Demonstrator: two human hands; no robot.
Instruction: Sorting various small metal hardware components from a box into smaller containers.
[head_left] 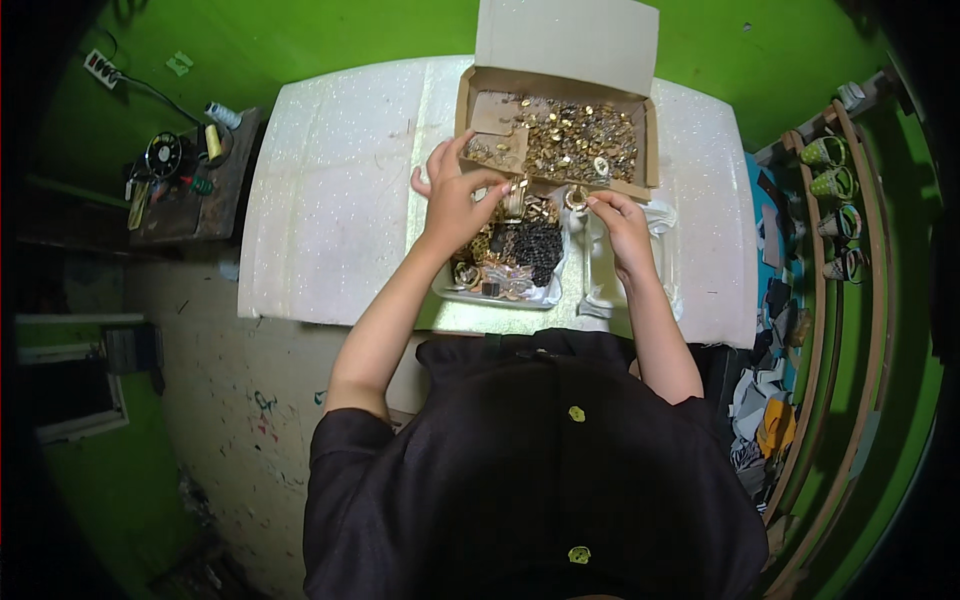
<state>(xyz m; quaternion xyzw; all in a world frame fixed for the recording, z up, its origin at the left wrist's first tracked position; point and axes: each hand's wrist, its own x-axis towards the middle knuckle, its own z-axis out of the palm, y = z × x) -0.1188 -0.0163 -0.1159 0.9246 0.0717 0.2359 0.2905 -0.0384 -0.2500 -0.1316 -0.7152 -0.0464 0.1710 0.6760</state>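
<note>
My right hand (pixel 624 235) pinches a round gold ornament (pixel 577 198) with a pale centre, just in front of the cardboard box. My left hand (pixel 460 200) has thumb and forefinger together on a small gold-coloured piece (pixel 519 187) whose kind I cannot make out; its other fingers are raised. An open cardboard box (pixel 648 150) with its lid tipped back holds many small gold and silver metal trinkets (pixel 570 135). Under and between my hands, a white tray (pixel 470 297) bears gold pieces, a heap of black beaded chain (pixel 540 250) and small clear packets (pixel 508 278).
Right of the full tray lies a second white tray (pixel 610 262) with white plastic around it. The table (pixel 340 190) has a sparkly white cover. A dark side table (pixel 185 220) with thread spools stands left. At right, a wooden rack (pixel 815 290) holds sandals above fabric scraps (pixel 760 400).
</note>
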